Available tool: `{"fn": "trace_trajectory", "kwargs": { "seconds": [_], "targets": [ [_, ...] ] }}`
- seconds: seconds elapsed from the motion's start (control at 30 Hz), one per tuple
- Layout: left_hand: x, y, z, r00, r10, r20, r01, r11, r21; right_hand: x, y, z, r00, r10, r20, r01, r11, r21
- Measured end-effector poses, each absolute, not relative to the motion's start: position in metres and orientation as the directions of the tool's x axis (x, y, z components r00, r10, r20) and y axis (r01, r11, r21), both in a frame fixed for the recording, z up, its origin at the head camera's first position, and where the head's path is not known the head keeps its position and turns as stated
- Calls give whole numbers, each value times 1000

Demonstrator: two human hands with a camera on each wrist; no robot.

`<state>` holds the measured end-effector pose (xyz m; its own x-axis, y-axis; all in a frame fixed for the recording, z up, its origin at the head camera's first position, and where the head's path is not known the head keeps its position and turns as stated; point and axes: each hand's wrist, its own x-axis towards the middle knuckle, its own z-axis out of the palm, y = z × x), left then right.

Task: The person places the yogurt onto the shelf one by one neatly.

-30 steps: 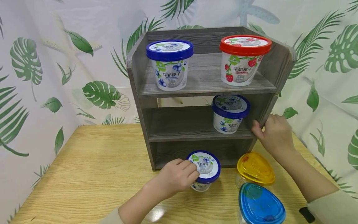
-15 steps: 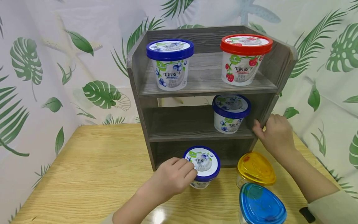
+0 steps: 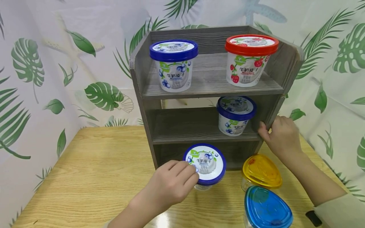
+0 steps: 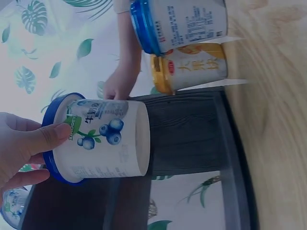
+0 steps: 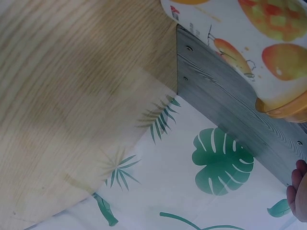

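Note:
My left hand [image 3: 174, 182] grips a white tub with a blue lid [image 3: 204, 164] and blueberry print by its lid edge, in front of the bottom shelf. In the left wrist view the thumb presses the side of this blueberry tub [image 4: 103, 139], just below the lid, and its base is clear of the table. My right hand [image 3: 282, 137] holds the right side panel of the grey wooden shelf [image 3: 182, 139] at middle-board height, thumb at the front edge. In the right wrist view only a few fingers of the right hand [image 5: 298, 189] show, against the outer panel.
On the top board stand a blue-lidded tub [image 3: 174, 65] at left and a red-lidded strawberry tub [image 3: 249, 60] at right. Another blueberry tub [image 3: 236, 115] is on the middle board. A yellow-lidded container [image 3: 260, 171] and a blue-lidded container [image 3: 266, 207] stand on the table, front right.
My left hand has raised the blueberry tub, which now looks larger and sits higher against the bottom shelf. The right hand has stayed on the side panel.

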<state>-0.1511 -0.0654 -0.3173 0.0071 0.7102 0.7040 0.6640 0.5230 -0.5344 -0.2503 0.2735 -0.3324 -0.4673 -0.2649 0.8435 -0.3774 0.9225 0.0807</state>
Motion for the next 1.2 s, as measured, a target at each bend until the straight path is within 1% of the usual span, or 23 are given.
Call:
{"fn": "trace_trajectory", "kwargs": {
  "seconds": [0.23,0.4,0.67,0.8,0.9,1.0,1.2],
  "targets": [
    [-147,-70,-305,10,687,726,670,535,-515,-251,274,-333,-464,-266,845,-384,920,79],
    [-146,-75,-295,-1,674,738,664,553,-504,-251,274,-334,-456,-265,850,-389,918,78],
    [-146,-82,-278,-37,664,747,676,567,-471,-252,275,-335,-447,-270,853,-396,914,82],
    [-146,-84,-272,-48,663,747,687,565,-457,-253,275,-334,-447,-278,850,-400,912,89],
    [-147,-86,-269,-43,661,749,695,559,-453,-253,275,-333,-447,-284,848,-405,910,91],
    [-147,-89,-266,-58,661,748,701,560,-441,-253,275,-333,-445,-286,849,-410,908,91],
    [-150,-94,-261,-84,645,760,709,575,-409,-251,274,-332,-460,-281,842,-407,910,81]
  ]
}}
